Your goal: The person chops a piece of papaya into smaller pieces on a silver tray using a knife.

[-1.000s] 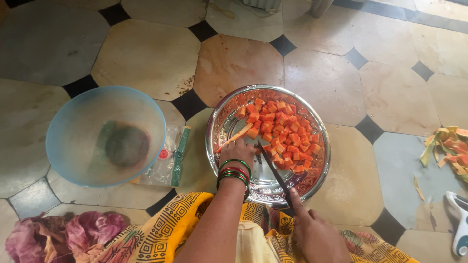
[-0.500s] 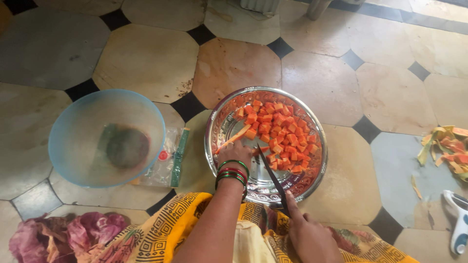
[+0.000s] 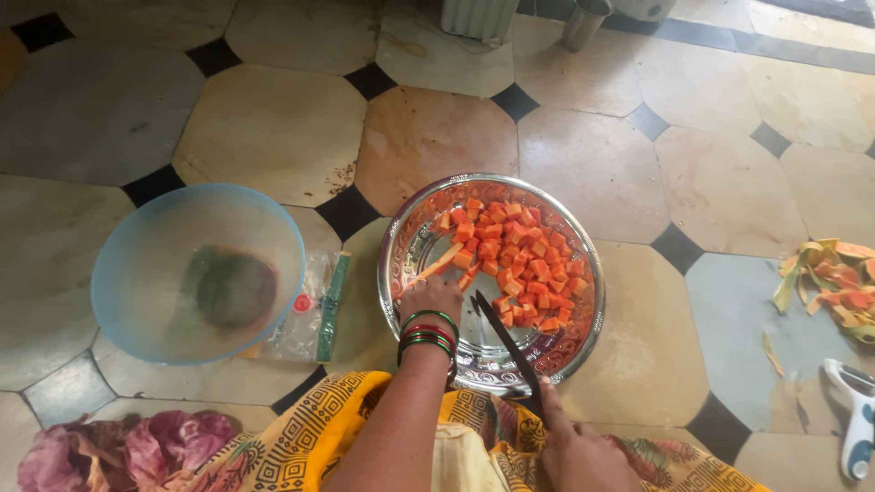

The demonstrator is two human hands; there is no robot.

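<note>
A round steel plate (image 3: pixel 408 244) on the tiled floor holds several orange fruit cubes (image 3: pixel 519 264) piled toward its right side. My left hand (image 3: pixel 432 298), with green and red bangles on the wrist, rests inside the plate's near left part and is closed on a long orange fruit slice (image 3: pixel 437 264). My right hand (image 3: pixel 576 451) grips the handle of a dark knife (image 3: pixel 504 339), whose blade points up-left into the plate beside my left hand.
A translucent blue bowl (image 3: pixel 128 273) stands left of the plate on a clear plastic bag (image 3: pixel 314 310). Orange and green peels (image 3: pixel 834 287) lie at the right edge, with a white peeler (image 3: pixel 857 419) below them. Purple cloth (image 3: pixel 109 451) lies bottom left.
My left hand has slid slightly back toward the plate's near left rim. The knife stays angled into the plate.
</note>
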